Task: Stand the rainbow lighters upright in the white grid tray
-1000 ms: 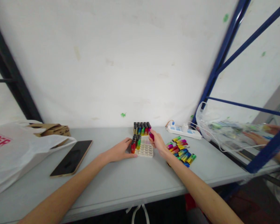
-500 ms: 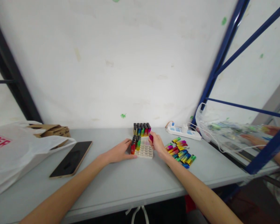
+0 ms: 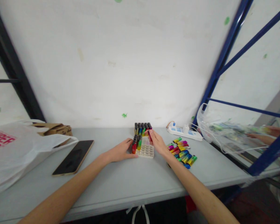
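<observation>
A cream lighter tray (image 3: 147, 151) with rows of square pockets lies on the grey table. Upright lighters (image 3: 136, 143), red, green and yellow with black tops, fill its left side. My left hand (image 3: 121, 150) is curved round the tray's left end, thumb along the front corner and fingers behind, gripping it. Over the back right of the tray, my right hand (image 3: 156, 142) pinches a lighter (image 3: 150, 137); the fingers hide most of it. Loose multicoloured lighters (image 3: 183, 154) lie in a pile to the right of the tray, close to my right forearm.
Behind the tray stands a full block of lighters (image 3: 142, 128) against the wall. A white power strip (image 3: 185, 133) sits at the back right. On the left are a phone (image 3: 74, 158), a plastic bag (image 3: 11, 155) and cardboard (image 3: 58, 129). Beyond the blue rack post (image 3: 214, 77), another person's hands (image 3: 259, 138) show.
My right hand has moved slightly left with its lighter, further over the tray. The left hand keeps its place on the tray. The view has shifted a little.
</observation>
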### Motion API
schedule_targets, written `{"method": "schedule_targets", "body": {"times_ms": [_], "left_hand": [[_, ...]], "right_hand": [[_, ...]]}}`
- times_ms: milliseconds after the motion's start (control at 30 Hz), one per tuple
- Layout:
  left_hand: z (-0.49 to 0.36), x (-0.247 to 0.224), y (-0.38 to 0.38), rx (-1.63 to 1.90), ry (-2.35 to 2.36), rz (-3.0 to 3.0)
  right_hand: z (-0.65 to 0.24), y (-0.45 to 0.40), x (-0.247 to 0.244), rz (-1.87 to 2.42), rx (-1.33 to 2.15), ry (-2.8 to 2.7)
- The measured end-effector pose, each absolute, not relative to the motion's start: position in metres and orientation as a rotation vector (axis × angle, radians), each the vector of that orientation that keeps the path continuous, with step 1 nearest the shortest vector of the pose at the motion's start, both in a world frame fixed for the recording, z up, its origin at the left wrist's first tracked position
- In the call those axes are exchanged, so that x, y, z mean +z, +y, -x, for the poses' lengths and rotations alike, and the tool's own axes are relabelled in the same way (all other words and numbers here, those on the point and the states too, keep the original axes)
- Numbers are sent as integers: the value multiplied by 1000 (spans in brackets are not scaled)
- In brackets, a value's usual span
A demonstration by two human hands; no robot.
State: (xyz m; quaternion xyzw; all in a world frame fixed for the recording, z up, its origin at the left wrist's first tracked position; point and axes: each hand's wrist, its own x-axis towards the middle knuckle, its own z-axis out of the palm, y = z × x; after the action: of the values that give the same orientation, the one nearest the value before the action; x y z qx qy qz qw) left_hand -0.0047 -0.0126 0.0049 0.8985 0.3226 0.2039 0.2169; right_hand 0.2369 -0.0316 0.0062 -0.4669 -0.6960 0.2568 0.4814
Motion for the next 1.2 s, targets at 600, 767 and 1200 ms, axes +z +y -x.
{"method": "schedule_targets", "body": {"times_ms": [600,767,1200], "left_hand": [[6,1,-10,564,875,-2490],[6,0,-10,555,895,-2494],[7,6,-12,544,897,-2470]], "right_hand": [[-228,-46,11,1022,409,-2105],[-224,-43,7,1087,241,-2191],[-309,-37,39,2306,-261,-1766]]}}
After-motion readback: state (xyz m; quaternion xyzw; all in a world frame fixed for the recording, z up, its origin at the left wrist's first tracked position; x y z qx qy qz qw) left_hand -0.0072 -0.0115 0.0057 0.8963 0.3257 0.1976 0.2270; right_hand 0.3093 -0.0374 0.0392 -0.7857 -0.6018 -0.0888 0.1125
